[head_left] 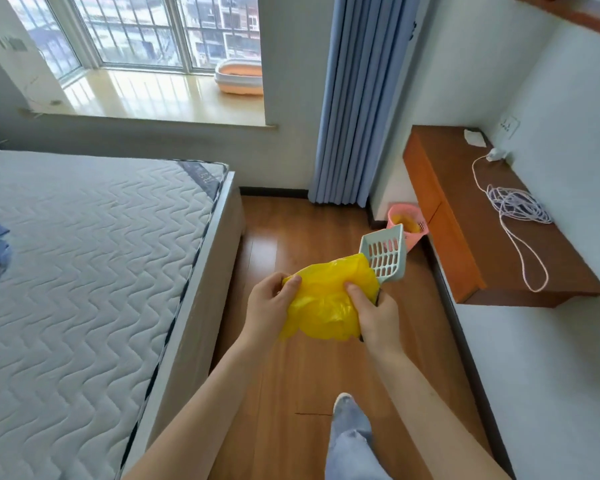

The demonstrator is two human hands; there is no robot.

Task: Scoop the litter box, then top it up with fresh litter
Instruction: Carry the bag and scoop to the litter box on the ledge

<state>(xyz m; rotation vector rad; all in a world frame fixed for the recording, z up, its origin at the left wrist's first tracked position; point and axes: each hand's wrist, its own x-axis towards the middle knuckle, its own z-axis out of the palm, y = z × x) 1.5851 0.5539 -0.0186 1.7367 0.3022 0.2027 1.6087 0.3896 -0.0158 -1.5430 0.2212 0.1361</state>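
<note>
— How are your hands placed?

— Both arms reach forward over the wooden floor (pixel 291 375), just right of the bed (pixel 84 254). My left hand (pixel 267 306) pinches the left edge of one yellow plastic bag (pixel 326 306), thumb on top. My right hand (pixel 378 317) has its fingers (pixel 355 292) curled around the bag's right side, and I think around the scoop's handle too, though the handle is mostly hidden.

— And the scoop?

— One pale slotted scoop (pixel 385 258), its head sticking up past the bag, away from the bed.

— Where's the litter box?

— One orange and white litter box (pixel 239 77) sits on the window ledge beyond the bed. One pink bin (pixel 407 223) with a yellow liner stands on the floor, under the near end of the wooden surface (pixel 465 216) across from the bed.
</note>
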